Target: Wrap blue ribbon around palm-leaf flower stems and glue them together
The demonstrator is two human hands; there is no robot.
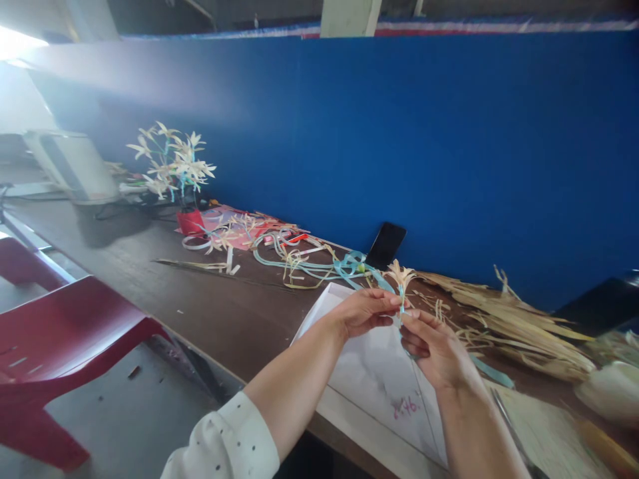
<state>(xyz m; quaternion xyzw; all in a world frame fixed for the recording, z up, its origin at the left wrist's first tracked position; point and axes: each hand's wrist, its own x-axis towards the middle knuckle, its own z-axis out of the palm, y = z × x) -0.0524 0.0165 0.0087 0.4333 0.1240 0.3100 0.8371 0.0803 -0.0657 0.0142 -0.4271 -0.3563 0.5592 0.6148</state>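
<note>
Between both hands, upright over a white sheet (369,372), is a small straw-coloured flower (400,276) made of dry leaf strips, its stem wrapped in light blue ribbon. My left hand (368,310) pinches the stem just under the petals with thumb and forefinger. Lower on the same stem, my right hand (430,340) grips it between thumb and fingers, the other fingers curled in. Light blue ribbon (352,265) lies in loops behind the hands. Part of the stem is hidden by the fingers.
Dry leaf strips (519,319) are heaped at the right. A black phone (386,245) leans against the blue partition (449,146). Further left stand a red pot (190,223) of similar flowers and scattered cuttings (244,226). A red chair (84,326) stands by the table's left side.
</note>
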